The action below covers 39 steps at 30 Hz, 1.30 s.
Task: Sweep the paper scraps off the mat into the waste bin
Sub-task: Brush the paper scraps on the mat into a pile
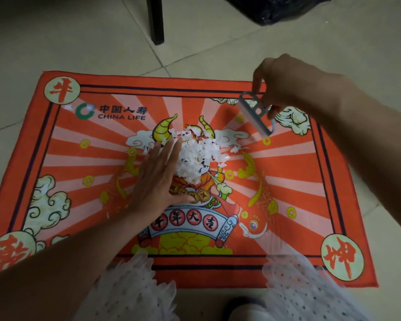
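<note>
Mat [287, 193] flat on floor [90, 42], long axis left-right. Bag [276, 8] far right, maybe bin. Scraps [195, 158] piled at mat centre. Left hand [158, 179] flat, fingers straight and together, touching pile's left side. Right hand [287, 82] pinches scraper [256, 113], raised far right of pile, apart. Left hand nearer.
</note>
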Available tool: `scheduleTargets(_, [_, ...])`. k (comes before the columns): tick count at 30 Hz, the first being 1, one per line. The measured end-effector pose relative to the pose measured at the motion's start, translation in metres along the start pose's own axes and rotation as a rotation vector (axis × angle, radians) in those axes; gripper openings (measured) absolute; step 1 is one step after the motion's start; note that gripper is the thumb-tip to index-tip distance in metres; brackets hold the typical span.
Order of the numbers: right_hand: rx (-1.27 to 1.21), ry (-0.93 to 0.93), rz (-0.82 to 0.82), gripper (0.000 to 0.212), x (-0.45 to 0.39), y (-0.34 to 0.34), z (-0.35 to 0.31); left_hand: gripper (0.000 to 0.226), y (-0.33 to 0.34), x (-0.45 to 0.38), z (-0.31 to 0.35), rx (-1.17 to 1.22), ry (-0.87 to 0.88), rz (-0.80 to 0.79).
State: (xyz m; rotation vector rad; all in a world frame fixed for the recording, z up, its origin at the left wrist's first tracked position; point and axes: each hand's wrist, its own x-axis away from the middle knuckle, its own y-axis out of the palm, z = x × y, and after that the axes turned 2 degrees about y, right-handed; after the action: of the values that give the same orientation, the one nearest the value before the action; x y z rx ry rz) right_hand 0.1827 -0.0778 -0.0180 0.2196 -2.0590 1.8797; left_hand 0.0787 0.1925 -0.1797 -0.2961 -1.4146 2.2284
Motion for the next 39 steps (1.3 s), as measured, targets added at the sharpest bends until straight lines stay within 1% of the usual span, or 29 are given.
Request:
scheduleTargets(1, [0.016,-0.008,0.032,0.035,-0.002,0.008,0.001,0.122,0.000,0.000,-0.001,0.001,0.000,0.000])
scheduleTargets(7, [0.027,-0.097,0.116,0.026,-0.001,0.043,-0.009,0.122,0.001,0.006,-0.005,-0.005,-0.002,-0.012])
scheduleTargets(12, [0.000,-0.146,0.047,0.027,0.006,0.045,-0.026,0.122,0.001,0.007,-0.003,0.000,-0.009,-0.015])
scheduleTargets(15, [-0.026,-0.177,0.031,0.022,0.010,0.048,-0.041,0.126,0.001,0.006,-0.001,-0.014,-0.013,-0.015])
scheduleTargets(18, [0.003,-0.224,0.037,0.012,0.010,0.054,-0.056,0.128,0.003,0.006,0.000,-0.012,-0.017,-0.024])
scheduleTargets(20, [0.030,-0.259,0.048,0.020,0.011,0.057,-0.063,0.128,0.004,0.006,-0.001,-0.015,-0.021,-0.027])
scheduleTargets(21, [0.035,-0.264,0.054,0.020,0.012,0.057,-0.064,0.127,0.003,0.007,-0.001,-0.016,-0.024,-0.029])
scheduleTargets(23, [0.037,-0.253,0.071,0.015,0.013,0.054,-0.064,0.126,0.003,0.007,-0.001,-0.013,-0.034,-0.038])
scheduleTargets(25, [0.032,-0.239,0.063,0.018,0.013,0.046,-0.061,0.127,0.001,0.008,-0.002,-0.004,-0.040,-0.039])
scheduleTargets(29, [-0.037,-0.189,0.088,0.034,0.013,0.028,-0.051,0.129,-0.001,0.010,-0.005,-0.001,-0.051,-0.044])
scheduleTargets(32, [-0.030,-0.172,0.104,0.031,0.010,0.023,-0.045,0.129,-0.002,0.011,-0.005,-0.006,-0.060,-0.046])
scheduleTargets(39, [0.001,-0.181,0.180,0.033,0.000,0.026,-0.054,0.128,-0.002,0.012,-0.007,-0.015,-0.063,-0.042])
